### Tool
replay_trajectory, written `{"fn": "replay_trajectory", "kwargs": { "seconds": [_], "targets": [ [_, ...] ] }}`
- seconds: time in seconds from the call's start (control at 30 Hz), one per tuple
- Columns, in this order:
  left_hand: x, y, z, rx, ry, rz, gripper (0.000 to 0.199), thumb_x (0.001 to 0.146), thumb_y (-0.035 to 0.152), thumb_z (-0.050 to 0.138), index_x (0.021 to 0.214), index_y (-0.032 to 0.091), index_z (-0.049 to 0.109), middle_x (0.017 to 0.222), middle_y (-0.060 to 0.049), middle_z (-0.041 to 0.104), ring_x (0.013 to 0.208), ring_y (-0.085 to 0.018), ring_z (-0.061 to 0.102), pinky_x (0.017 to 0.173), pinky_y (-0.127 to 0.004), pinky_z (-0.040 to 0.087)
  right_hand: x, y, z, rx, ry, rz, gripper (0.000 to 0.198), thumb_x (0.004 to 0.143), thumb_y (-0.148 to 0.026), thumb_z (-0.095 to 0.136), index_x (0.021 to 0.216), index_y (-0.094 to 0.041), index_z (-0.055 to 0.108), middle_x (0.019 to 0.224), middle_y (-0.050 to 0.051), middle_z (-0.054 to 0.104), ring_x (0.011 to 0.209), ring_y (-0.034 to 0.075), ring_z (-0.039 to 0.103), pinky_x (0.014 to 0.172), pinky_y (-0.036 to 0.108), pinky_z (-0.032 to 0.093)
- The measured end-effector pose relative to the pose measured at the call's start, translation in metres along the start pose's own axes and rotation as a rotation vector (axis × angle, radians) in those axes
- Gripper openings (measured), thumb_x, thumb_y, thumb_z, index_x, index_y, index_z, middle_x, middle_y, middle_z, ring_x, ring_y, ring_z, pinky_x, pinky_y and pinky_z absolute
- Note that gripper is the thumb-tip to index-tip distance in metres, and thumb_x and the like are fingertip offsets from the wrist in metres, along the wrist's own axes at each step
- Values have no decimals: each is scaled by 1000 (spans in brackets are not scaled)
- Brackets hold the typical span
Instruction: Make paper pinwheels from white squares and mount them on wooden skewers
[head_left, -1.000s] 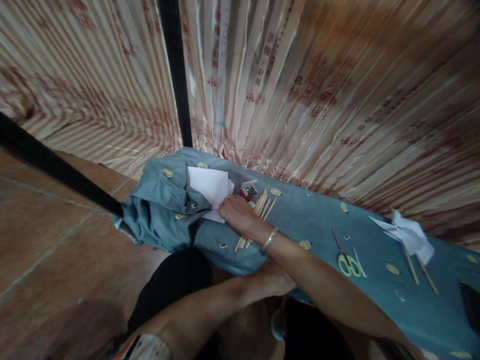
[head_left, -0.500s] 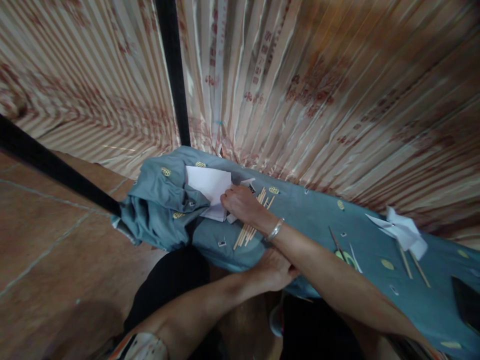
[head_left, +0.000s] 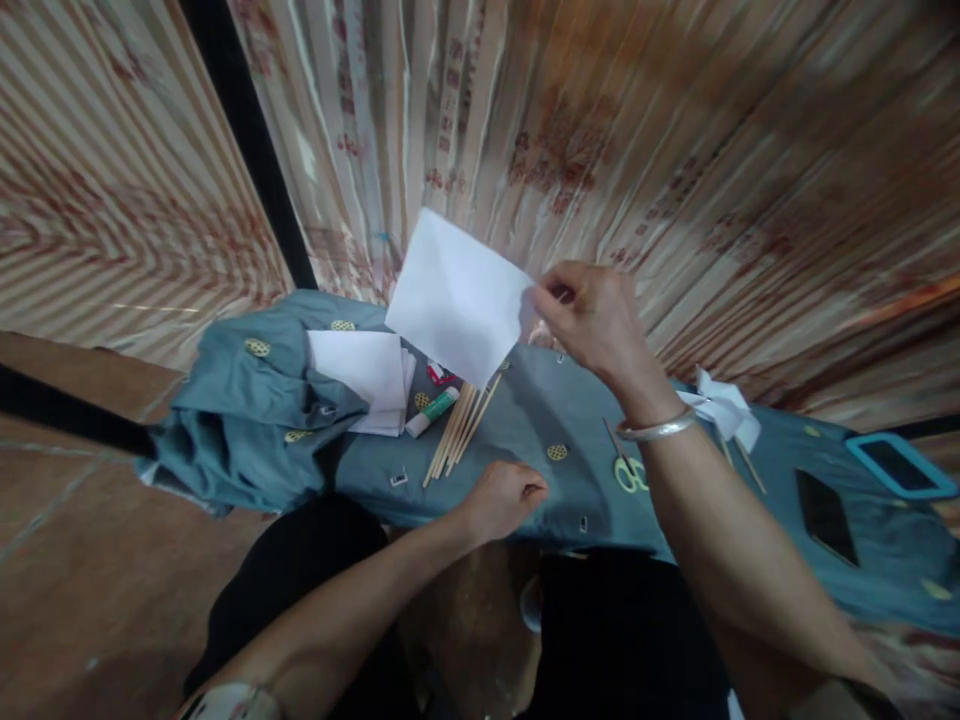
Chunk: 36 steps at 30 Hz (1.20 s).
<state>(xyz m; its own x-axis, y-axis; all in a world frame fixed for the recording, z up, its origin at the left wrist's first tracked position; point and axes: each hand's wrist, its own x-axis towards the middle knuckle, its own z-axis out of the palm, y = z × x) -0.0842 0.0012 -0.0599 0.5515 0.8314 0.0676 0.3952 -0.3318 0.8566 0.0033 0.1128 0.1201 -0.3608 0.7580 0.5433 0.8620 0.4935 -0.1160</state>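
Note:
My right hand (head_left: 604,325), with a silver bangle at the wrist, pinches a white sheet of paper (head_left: 457,295) by its right corner. The sheet hangs tilted in the air above the blue-grey cloth (head_left: 525,420). Loosely curled, my left hand (head_left: 506,497) is at the cloth's near edge, with nothing visible in it. To its left lie several thin wooden sticks (head_left: 457,435) and a green-and-white glue stick (head_left: 433,412). Farther left is a stack of white paper (head_left: 360,370), partly covered by a cloth fold. A small red item (head_left: 440,374) shows partly behind the sheet.
Scissors with pale green handles (head_left: 630,473) lie right of centre, partly behind my right wrist. A white paper pinwheel (head_left: 731,415) with sticks, a dark phone (head_left: 825,515) and a blue-framed device (head_left: 900,465) are farther right. A patterned curtain (head_left: 480,150) hangs behind.
My right hand has lifted a sheet from the stack and carried it up and right. The glue stick and red item now show. My arms no longer cross, and the view has shifted right.

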Motion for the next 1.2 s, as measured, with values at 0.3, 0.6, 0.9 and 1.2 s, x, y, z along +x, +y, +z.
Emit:
{"fn": "replay_trajectory", "kwargs": {
  "seconds": [0.3,0.6,0.9,1.2],
  "targets": [
    [13,-1,-11,-50,183,84,18,88,19,57,94,18,73,90,-4,73,81,-16,67,77,-25,51,-121,56,-39,-20,365,294,20,91,-29,54,92,-16,69,91,9,75,82,19,68,80,34,53],
    [17,3,-22,470,330,368,26,90,19,53,113,15,65,104,-10,66,99,-24,61,91,-41,52,-189,35,40,18,-147,142,23,96,-17,45,103,-16,67,103,14,72,96,26,64,91,42,54],
    [15,-12,-9,648,168,361,46,82,13,59,128,13,56,127,-15,62,117,-32,54,97,-49,45,-233,23,45,312,-194,130,20,97,-16,46,99,-18,66,98,9,72,96,22,64,89,38,54],
    [6,-20,-4,668,91,398,17,91,19,57,102,20,70,112,-7,72,108,-25,60,94,-44,41,-253,21,34,495,-192,181,17,94,-20,55,107,-19,65,105,10,72,101,23,66,92,41,54]
  ]
}}
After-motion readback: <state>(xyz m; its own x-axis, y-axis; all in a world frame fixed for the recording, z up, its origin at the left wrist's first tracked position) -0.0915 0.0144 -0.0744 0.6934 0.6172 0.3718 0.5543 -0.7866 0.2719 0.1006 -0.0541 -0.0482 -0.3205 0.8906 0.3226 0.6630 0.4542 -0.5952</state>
